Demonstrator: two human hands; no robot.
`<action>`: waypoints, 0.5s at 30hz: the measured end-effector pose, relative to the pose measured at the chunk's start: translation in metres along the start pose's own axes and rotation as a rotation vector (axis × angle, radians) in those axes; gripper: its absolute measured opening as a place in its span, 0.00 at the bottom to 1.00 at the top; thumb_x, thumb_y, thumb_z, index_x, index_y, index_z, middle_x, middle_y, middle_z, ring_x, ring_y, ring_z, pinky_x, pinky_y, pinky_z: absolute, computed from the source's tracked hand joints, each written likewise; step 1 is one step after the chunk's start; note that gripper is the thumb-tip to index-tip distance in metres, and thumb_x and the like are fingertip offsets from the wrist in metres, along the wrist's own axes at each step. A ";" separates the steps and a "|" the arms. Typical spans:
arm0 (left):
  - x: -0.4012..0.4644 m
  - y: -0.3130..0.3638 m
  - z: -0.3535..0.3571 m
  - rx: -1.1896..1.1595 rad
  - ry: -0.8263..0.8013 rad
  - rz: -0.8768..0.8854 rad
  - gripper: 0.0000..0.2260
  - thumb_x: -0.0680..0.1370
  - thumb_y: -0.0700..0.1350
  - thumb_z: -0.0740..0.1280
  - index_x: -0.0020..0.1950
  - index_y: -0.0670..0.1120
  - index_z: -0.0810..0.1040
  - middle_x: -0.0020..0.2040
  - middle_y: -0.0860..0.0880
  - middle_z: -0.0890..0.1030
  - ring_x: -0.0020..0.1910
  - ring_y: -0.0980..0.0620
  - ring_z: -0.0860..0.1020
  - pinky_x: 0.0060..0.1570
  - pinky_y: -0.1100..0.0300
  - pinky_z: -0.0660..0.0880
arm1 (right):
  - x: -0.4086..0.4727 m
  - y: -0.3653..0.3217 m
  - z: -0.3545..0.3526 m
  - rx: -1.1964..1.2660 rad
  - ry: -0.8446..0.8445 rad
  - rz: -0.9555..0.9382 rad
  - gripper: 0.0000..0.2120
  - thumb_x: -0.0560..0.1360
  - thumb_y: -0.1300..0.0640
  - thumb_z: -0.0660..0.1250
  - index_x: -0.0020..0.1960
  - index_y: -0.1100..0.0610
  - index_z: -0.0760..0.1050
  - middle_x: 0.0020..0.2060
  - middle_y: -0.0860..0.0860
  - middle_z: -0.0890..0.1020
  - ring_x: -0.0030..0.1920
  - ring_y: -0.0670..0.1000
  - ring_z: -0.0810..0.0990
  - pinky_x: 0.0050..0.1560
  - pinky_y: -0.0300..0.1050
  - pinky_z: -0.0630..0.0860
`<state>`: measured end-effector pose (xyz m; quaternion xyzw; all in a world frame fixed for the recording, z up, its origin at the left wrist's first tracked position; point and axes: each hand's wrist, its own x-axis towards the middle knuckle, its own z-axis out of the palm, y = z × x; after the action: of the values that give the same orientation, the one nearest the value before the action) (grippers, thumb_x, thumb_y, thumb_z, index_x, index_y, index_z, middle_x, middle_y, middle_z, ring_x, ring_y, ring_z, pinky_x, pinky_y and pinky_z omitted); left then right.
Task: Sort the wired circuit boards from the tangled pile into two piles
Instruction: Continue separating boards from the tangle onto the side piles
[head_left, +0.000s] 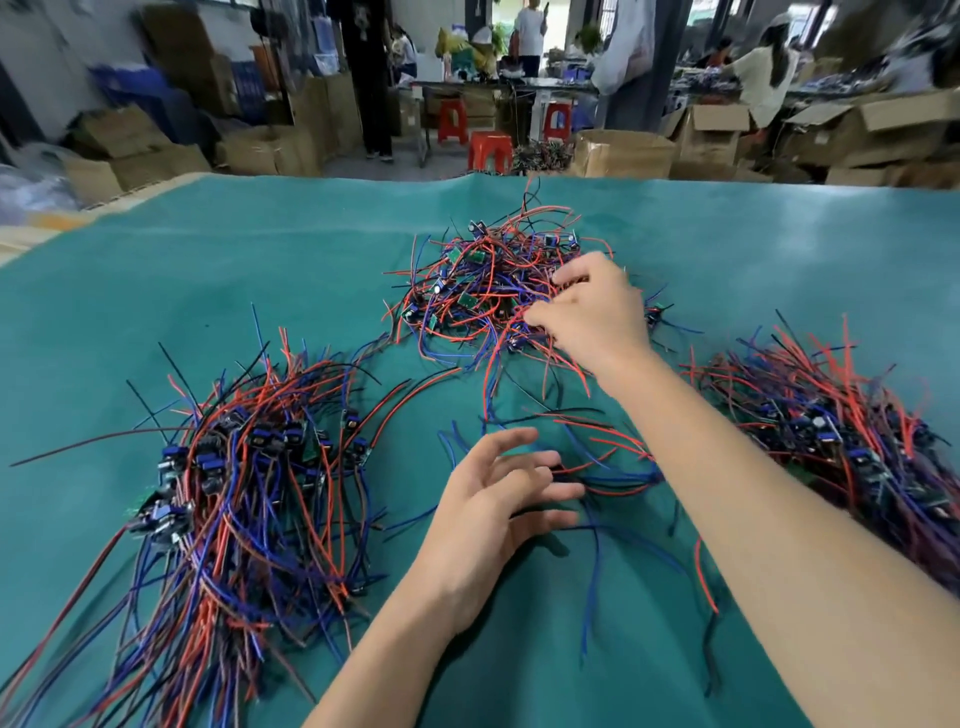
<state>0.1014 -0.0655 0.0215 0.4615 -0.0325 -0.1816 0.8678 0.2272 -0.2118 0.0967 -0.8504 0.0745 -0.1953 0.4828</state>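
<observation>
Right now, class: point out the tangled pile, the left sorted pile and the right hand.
tangled pile (483, 275): head view, its wire mass.
left sorted pile (249, 467): head view, its middle.
right hand (592, 312): head view, its back.

Workshop: green-covered surface; cardboard boxes on floor; red stools; far benches; daylight beyond.

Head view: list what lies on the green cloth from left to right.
Left sorted pile → left hand, fingers spread over loose wires → tangled pile → right hand, reaching into that pile → right sorted pile.
</observation>
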 end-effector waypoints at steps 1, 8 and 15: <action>0.001 0.000 0.000 -0.015 0.011 -0.006 0.13 0.79 0.32 0.64 0.63 0.38 0.75 0.59 0.34 0.80 0.50 0.37 0.84 0.41 0.55 0.81 | -0.013 -0.005 -0.015 0.140 -0.050 0.013 0.12 0.65 0.60 0.77 0.45 0.53 0.78 0.36 0.51 0.84 0.40 0.54 0.83 0.42 0.50 0.79; 0.004 0.003 0.001 -0.142 0.099 -0.037 0.13 0.84 0.46 0.59 0.61 0.37 0.75 0.51 0.32 0.83 0.43 0.40 0.85 0.37 0.56 0.81 | -0.111 0.015 -0.085 0.871 -0.554 0.175 0.10 0.61 0.63 0.75 0.42 0.60 0.84 0.39 0.57 0.83 0.34 0.48 0.77 0.34 0.37 0.75; 0.000 0.007 0.001 -0.010 -0.068 -0.105 0.19 0.75 0.57 0.68 0.52 0.41 0.84 0.52 0.36 0.84 0.46 0.45 0.84 0.41 0.58 0.81 | -0.118 0.034 -0.080 0.891 -0.623 0.223 0.14 0.65 0.61 0.73 0.48 0.66 0.86 0.39 0.61 0.83 0.31 0.49 0.74 0.31 0.38 0.70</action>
<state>0.1032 -0.0632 0.0276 0.4517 -0.0369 -0.2427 0.8577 0.0895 -0.2555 0.0739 -0.5686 -0.0720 0.1048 0.8127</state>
